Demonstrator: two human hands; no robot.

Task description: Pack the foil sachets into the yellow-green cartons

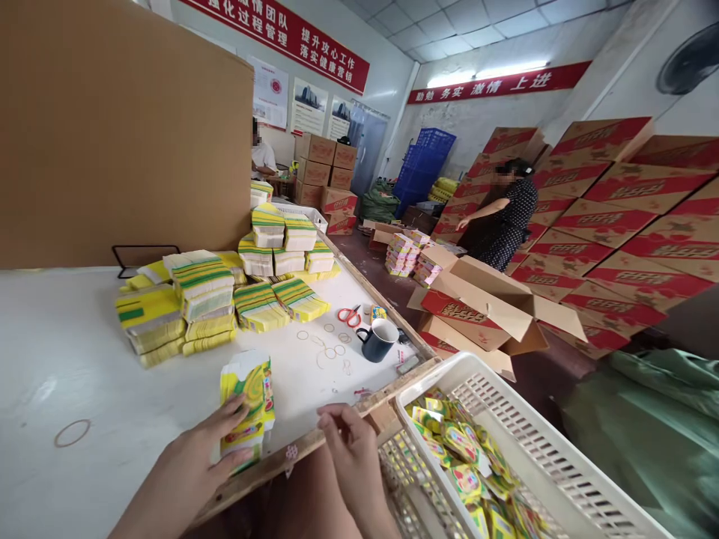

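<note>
A stack of yellow and green printed cartons (258,389) lies near the table's front edge. My left hand (210,442) rests on its left side, fingers wrapped round the stack. To the right, over the table edge, my right hand (351,449) hovers apart from the stack with its fingers curled together; whether anything small is between them cannot be made out. Behind the stack stand bundles of flat cartons (202,284). Loose rubber bands (330,350) lie on the white tabletop, with one more band (72,433) at the far left.
A dark mug (377,343) and red scissors (349,316) sit near the right edge. A white basket (539,442) with small yellow packs stands at the right. Beyond are an open box (466,311), stacked boxes and a person (508,213); another person sits at the back.
</note>
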